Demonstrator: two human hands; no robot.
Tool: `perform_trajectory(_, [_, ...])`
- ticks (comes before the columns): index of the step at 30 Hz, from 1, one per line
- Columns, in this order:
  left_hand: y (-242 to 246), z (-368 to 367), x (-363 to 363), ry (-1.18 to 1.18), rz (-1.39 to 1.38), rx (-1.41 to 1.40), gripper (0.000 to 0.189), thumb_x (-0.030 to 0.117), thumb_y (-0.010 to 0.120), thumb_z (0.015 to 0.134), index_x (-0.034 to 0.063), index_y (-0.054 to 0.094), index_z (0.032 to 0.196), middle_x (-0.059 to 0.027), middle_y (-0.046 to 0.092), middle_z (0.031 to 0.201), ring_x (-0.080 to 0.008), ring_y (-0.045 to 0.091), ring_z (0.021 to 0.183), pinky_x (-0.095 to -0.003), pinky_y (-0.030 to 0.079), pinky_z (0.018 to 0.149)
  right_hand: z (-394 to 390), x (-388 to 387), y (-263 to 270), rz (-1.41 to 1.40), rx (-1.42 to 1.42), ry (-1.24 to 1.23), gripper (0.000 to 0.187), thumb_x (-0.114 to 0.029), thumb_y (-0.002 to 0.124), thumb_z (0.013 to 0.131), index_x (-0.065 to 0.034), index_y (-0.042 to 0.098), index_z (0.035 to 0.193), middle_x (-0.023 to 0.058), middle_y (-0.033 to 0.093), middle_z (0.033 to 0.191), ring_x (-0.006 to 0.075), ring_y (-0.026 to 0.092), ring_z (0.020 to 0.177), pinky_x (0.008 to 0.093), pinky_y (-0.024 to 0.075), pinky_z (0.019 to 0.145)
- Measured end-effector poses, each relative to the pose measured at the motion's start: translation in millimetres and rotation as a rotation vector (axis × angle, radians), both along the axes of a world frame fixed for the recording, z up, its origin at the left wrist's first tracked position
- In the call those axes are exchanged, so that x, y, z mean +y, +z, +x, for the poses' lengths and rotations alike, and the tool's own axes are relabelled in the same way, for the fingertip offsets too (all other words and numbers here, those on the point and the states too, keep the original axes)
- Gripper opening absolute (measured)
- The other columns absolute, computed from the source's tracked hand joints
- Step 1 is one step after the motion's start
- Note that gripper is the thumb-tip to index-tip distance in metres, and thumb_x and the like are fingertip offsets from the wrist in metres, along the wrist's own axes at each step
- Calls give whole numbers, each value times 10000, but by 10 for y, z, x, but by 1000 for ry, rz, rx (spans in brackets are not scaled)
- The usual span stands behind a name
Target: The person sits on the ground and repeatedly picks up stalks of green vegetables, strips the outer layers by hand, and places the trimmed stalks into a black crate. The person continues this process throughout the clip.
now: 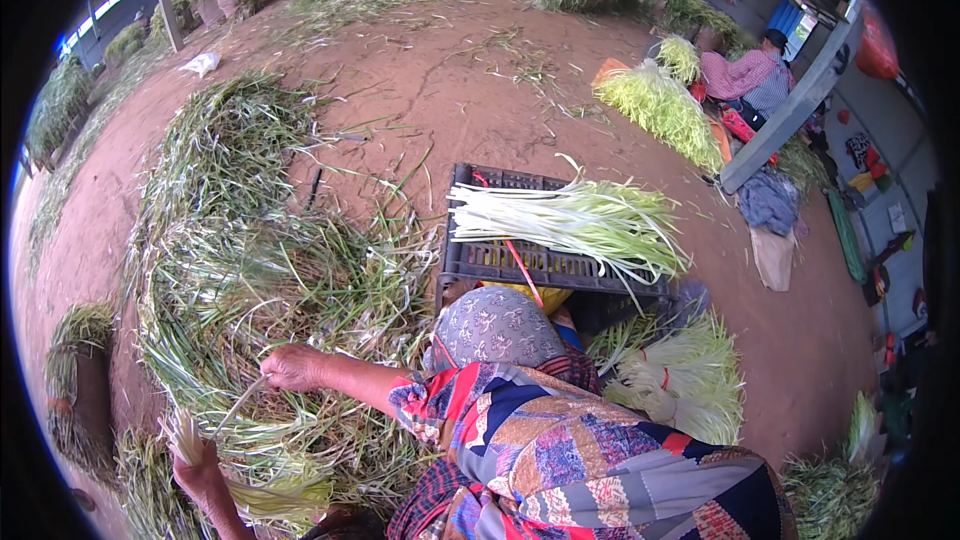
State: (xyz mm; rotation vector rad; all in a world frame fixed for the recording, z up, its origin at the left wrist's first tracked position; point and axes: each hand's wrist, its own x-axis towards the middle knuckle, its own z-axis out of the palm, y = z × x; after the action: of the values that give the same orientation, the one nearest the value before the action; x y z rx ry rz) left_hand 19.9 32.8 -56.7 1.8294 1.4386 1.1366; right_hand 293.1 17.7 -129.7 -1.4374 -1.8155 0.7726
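My left hand (199, 471), low at the left, grips a bunch of pale chive-like stalks (182, 439), white ends up; their yellow-green leaves (281, 491) trail below the wrist. My right hand (291, 367) is closed on a single pale stalk (240, 406), which slants down toward the bunch. Beneath both hands spreads a heap of green and dried leaf trimmings (300, 300). Beyond my cloth-covered knee (499, 326), a larger sheaf of white-stemmed stalks (555, 214) lies across a black plastic crate (487, 259). A red tie strip (523, 270) hangs from the crate top.
Tied pale bundles (675, 382) lie right of my knee. At upper right a person (750, 82) sits by a pile of pale stalks (652, 105), near a slanting post (795, 97). Stuffed sacks (79, 390) stand at left. Reddish ground (450, 105) carries scattered leaves.
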Motion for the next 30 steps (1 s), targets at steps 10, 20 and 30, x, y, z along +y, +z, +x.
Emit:
perform_trajectory(10, [64, -562, 62, 18, -51, -131, 106, 31, 695, 775, 60, 630, 853, 29, 581, 709, -63, 472, 579, -218, 368, 533, 337, 76, -51, -28, 177, -105, 258, -283, 657, 795, -57, 596, 688, 109, 600, 636, 235, 580, 589, 365, 450, 608])
perform_trajectory(20, [347, -900, -45, 328, -22, -89, 162, 48, 707, 767, 41, 665, 923, -12, 635, 737, -98, 557, 630, -238, 432, 594, 1223, -256, -537, -310, -160, -1031, 263, -289, 460, 915, -105, 643, 877, 166, 661, 895, 365, 627, 881, 477, 475, 763])
perform_trajectory(30, [438, -256, -208, 261, -23, -70, 176, 77, 731, 769, 49, 681, 935, -18, 656, 786, -97, 591, 698, -253, 471, 653, 436, 25, -309, -640, 216, 84, 820, -368, 767, 737, -110, 343, 1389, 110, 638, 939, 191, 628, 787, 352, 503, 683])
